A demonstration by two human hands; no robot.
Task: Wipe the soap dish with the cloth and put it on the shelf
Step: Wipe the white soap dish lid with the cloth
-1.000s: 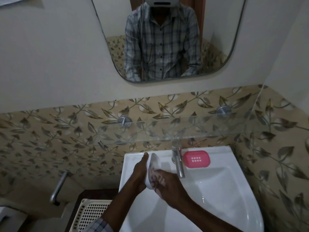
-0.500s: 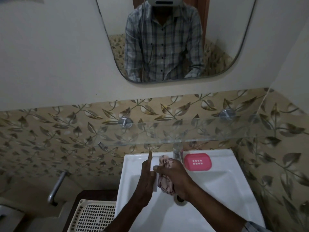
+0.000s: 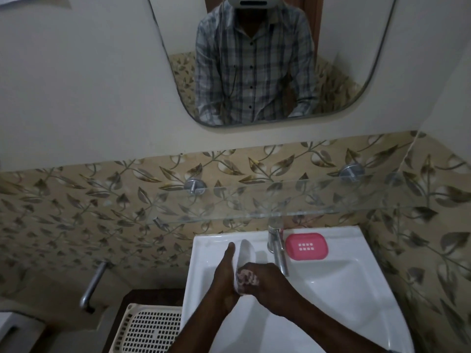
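Observation:
My left hand (image 3: 225,273) holds a white soap dish (image 3: 246,252) upright on its edge over the sink (image 3: 356,289). My right hand (image 3: 267,278) presses a bunched pink-patterned cloth (image 3: 246,277) against the lower part of the dish. The dish's top end sticks up past both hands. A pink slotted soap dish part (image 3: 306,245) lies flat on the sink's back ledge, right of the tap (image 3: 276,247). The glass shelf (image 3: 293,200) runs along the wall above the sink, with nothing standing on it.
Two metal mounts (image 3: 195,186) fix the glass shelf to the leaf-patterned tiles. A mirror (image 3: 267,59) hangs above. A cream perforated basket (image 3: 153,327) sits left of the sink, and a metal handle (image 3: 93,285) juts from the wall further left.
My right hand and the cloth slid down the dish from its upper end to its lower part. The left hand kept its hold on the dish.

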